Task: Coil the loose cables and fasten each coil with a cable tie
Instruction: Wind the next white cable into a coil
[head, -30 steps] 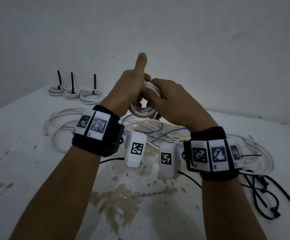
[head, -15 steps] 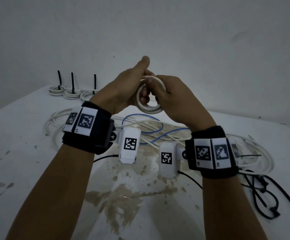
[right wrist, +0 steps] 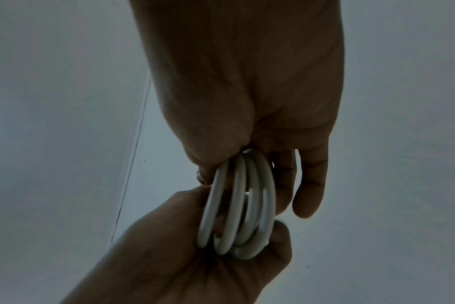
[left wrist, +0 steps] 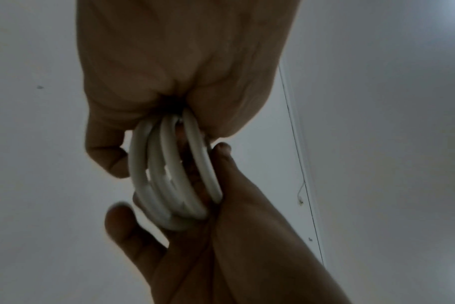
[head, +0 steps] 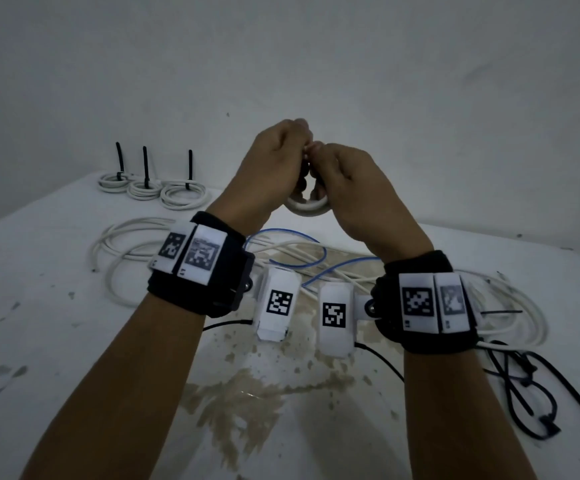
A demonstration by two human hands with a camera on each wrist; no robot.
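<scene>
Head view: both forearms reach up and forward over the counter [head: 56, 341], wrists close together, knuckles toward the camera. The left hand [head: 274, 161] and right hand [head: 347, 181] meet fist to fist, each with fingers curled round the white coil [head: 307, 206], whose lower arc hangs out below them. Half a second ago the left thumb stuck up and the ring stood open between the hands; now the thumb is folded down and the hands have closed over most of it.

Left wrist view shows the coil [left wrist: 169, 174] as several stacked turns running out of the left palm [left wrist: 185, 61] into the right hand [left wrist: 221, 246] — right fingers wrap it from below. Right wrist view gives the mirror: the coil [right wrist: 239, 205] leaves the right hand [right wrist: 247, 82] and sits in the left [right wrist: 195, 267].

Relative to the held coil, three tied coils [head: 153, 188] lie far left on the counter, loose cables [head: 132, 251] spread below it, and black ties [head: 524, 386] lie lower right.
</scene>
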